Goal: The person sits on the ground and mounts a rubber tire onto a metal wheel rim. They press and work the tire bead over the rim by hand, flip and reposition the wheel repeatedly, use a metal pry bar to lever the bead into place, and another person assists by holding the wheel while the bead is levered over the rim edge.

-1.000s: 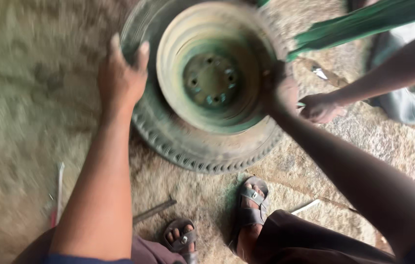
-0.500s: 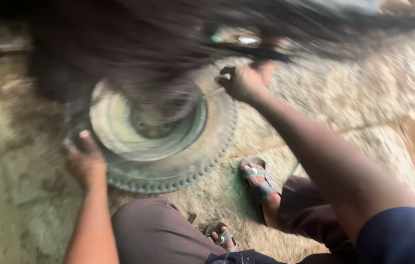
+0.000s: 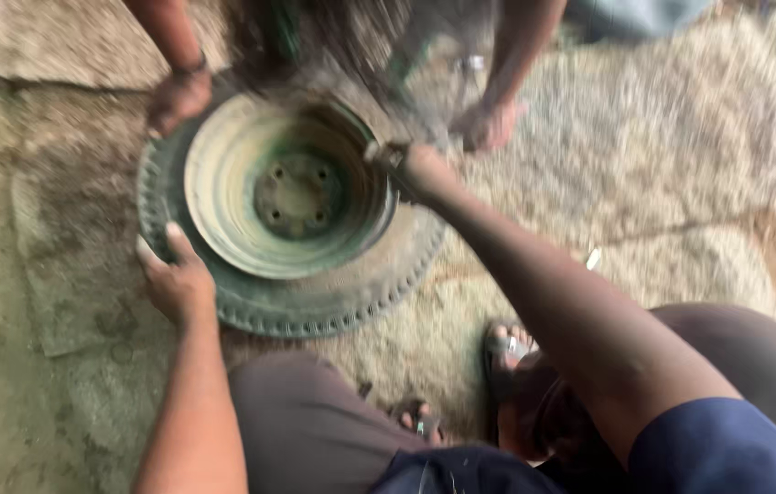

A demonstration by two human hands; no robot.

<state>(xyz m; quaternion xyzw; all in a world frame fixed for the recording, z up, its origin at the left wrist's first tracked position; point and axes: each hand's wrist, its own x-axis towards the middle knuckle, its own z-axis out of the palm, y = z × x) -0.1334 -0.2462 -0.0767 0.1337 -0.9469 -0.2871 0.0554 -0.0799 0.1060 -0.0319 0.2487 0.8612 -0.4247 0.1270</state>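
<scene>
A worn tyre [image 3: 333, 306] lies flat on the stony ground with a greenish metal wheel rim [image 3: 287, 187] set in it. My left hand [image 3: 176, 279] grips the tyre's near-left edge. My right hand [image 3: 411, 165] is closed at the rim's far-right edge, on what looks like a small tool, though blur hides what it is. Another person's hand [image 3: 177, 96] rests on the tyre's far-left edge. That person's other hand [image 3: 489, 123] is on the ground just beyond my right hand.
My knees and sandalled feet [image 3: 507, 352] are close in front of the tyre. Rough stone slabs [image 3: 662, 155] surround it. The other person's body crowds the top of the view, blurred.
The view has swung and steadied. My left hand stays on the tyre's near-left edge. My right hand has come down onto the rim's right edge. The other person's hands now show at the far side.
</scene>
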